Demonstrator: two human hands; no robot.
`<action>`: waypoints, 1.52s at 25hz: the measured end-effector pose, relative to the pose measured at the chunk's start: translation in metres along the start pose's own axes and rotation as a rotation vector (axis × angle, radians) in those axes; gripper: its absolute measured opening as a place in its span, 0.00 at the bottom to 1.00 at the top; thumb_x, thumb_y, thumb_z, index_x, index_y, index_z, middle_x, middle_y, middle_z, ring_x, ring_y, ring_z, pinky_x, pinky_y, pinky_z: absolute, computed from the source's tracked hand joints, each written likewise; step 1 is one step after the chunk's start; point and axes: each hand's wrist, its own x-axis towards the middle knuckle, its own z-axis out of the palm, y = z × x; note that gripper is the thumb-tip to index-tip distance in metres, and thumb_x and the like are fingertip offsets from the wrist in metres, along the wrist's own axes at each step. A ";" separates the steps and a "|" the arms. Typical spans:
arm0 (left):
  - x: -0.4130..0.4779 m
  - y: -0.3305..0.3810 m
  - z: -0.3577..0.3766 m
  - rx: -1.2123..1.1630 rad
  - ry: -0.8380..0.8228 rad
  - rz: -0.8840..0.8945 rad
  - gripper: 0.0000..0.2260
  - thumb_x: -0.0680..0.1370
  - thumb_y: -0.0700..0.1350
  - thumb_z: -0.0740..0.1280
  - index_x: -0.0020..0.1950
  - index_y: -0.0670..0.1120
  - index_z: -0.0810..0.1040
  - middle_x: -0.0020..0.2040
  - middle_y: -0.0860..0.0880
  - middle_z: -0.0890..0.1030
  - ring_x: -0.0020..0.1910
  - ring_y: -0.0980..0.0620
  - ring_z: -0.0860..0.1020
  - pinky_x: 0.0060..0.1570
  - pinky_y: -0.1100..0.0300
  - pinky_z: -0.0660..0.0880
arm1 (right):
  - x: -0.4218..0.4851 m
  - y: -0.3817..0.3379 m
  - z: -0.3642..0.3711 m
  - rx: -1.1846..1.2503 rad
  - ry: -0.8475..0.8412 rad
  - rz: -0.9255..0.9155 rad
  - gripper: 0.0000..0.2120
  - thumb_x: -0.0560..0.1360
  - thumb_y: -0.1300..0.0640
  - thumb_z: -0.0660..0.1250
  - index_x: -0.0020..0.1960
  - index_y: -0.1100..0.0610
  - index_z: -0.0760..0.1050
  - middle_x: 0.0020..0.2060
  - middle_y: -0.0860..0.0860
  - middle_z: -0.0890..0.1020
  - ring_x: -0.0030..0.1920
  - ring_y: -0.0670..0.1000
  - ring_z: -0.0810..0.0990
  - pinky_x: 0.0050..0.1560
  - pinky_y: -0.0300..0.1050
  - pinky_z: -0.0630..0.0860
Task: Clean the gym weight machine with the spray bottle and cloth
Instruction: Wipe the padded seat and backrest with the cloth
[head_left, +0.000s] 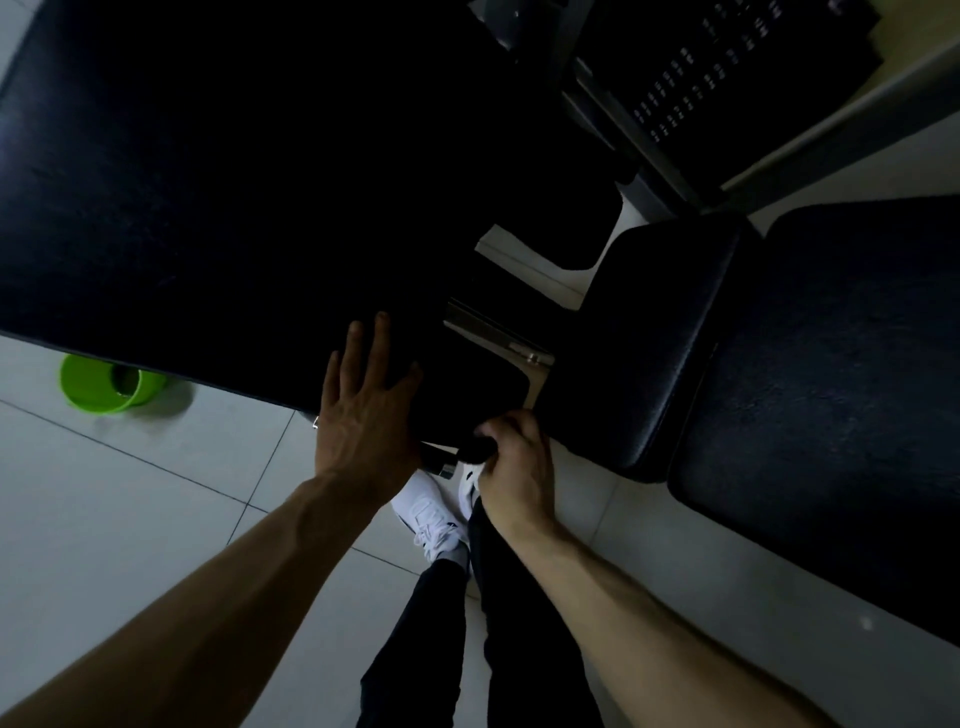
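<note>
On my feed the left hand lies flat, fingers spread, on the near edge of the big dark pad of the gym weight machine. The right hand curls its fingers round a black knob on the end of a short bar just under that pad. I see the weight stack at top right, a narrow dark pad touching a wider dark pad right of the hands, and a green bucket on the tiled floor at left, its top hidden by the big pad's edge.
</note>
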 end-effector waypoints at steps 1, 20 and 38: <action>0.000 0.001 0.000 -0.002 -0.009 -0.001 0.40 0.76 0.51 0.74 0.82 0.58 0.55 0.81 0.45 0.32 0.79 0.40 0.29 0.79 0.38 0.43 | 0.012 -0.007 -0.004 0.033 0.020 0.019 0.23 0.70 0.73 0.69 0.59 0.52 0.82 0.63 0.50 0.75 0.64 0.54 0.77 0.63 0.44 0.75; 0.002 -0.005 0.009 0.004 0.016 0.016 0.36 0.78 0.51 0.71 0.82 0.58 0.57 0.82 0.45 0.33 0.79 0.40 0.30 0.79 0.39 0.42 | 0.061 -0.026 -0.027 -0.088 0.008 0.238 0.21 0.76 0.67 0.69 0.69 0.60 0.73 0.63 0.59 0.79 0.63 0.60 0.80 0.58 0.50 0.80; -0.067 -0.029 0.023 -0.461 0.151 0.054 0.27 0.80 0.45 0.54 0.81 0.49 0.63 0.82 0.46 0.59 0.82 0.42 0.52 0.78 0.40 0.59 | -0.009 -0.054 0.026 1.341 -0.391 0.821 0.14 0.81 0.68 0.61 0.64 0.67 0.79 0.53 0.63 0.85 0.51 0.59 0.86 0.47 0.49 0.84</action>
